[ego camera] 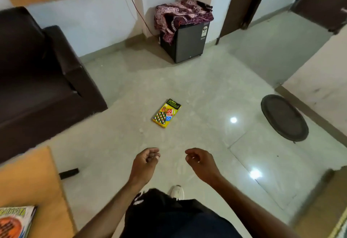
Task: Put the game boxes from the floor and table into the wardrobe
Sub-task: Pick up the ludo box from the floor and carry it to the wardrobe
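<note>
Yellow game box lies flat on the floor, well ahead of your fingertips and apart from both hands, roughly on the line between them. Your left hand and right hand hang side by side over bare floor, fingers loosely curled inward, neither gripping anything; a second box sits on the wooden table, down and to the left of your left fingers. Sofa is far left of your left fingers, small fridge beyond the yellow box, dark round tray on the floor ahead-right of your right fingers.
</note>
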